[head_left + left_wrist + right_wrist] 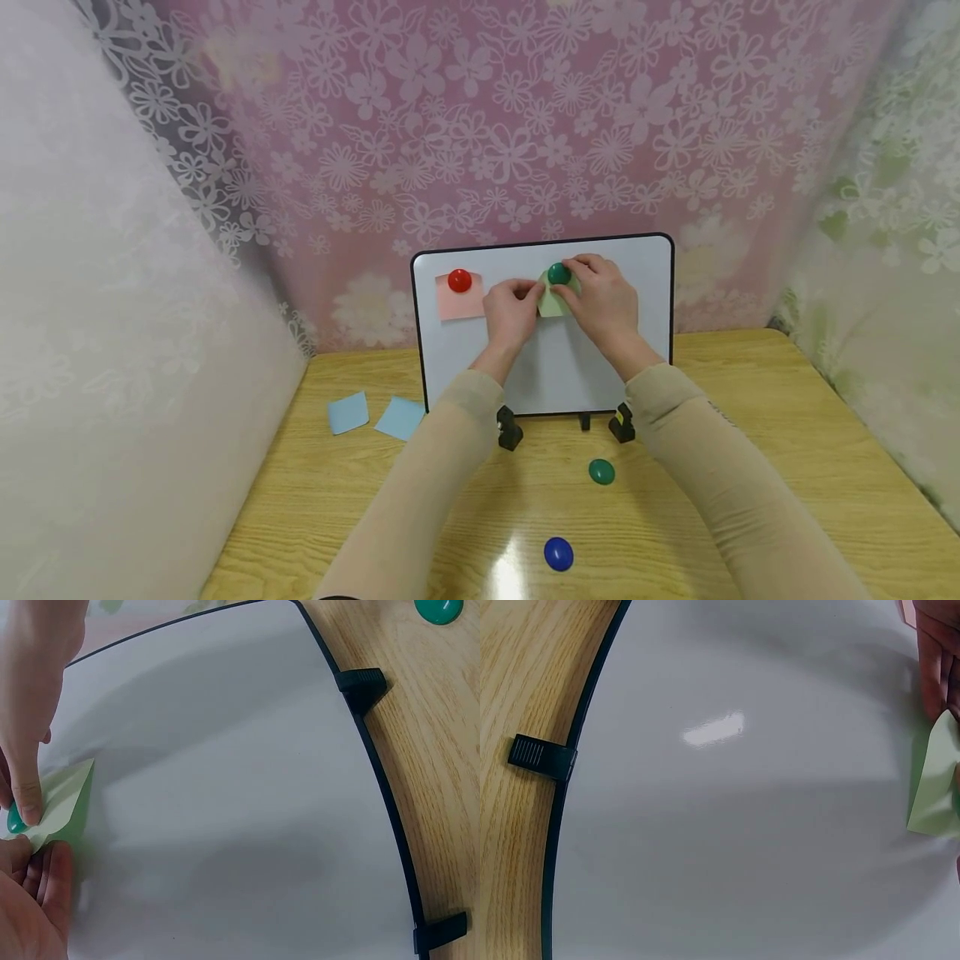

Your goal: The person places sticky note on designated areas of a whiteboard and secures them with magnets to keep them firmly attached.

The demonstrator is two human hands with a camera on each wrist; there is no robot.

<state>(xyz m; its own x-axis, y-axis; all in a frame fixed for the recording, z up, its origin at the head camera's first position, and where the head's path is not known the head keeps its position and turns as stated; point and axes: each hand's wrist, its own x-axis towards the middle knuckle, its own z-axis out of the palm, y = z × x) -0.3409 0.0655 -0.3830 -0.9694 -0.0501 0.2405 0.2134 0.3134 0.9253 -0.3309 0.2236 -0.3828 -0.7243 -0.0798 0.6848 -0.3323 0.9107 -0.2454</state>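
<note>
A pale green sticky note [553, 303] lies against the upper middle of the whiteboard [480, 375]. My left hand [513, 312] pinches the note's left edge between thumb and fingers. With thumb and fingertips my right hand [604, 302] holds a round green magnet [558, 273] at the top of the note. In the left wrist view the right thumb lies on the note beside the magnet [16, 819], and the note's lower edge stands off the board. Left of the hands, a red magnet [460, 281] sits on a pink note [461, 305].
Two blue notes [348, 413] lie on the wooden table [375, 500] to the left. A second green magnet [602, 472] and a blue magnet [558, 554] lie in front of the board. Black feet [509, 430] support the board's lower edge. A patterned curtain [510, 125] hangs behind.
</note>
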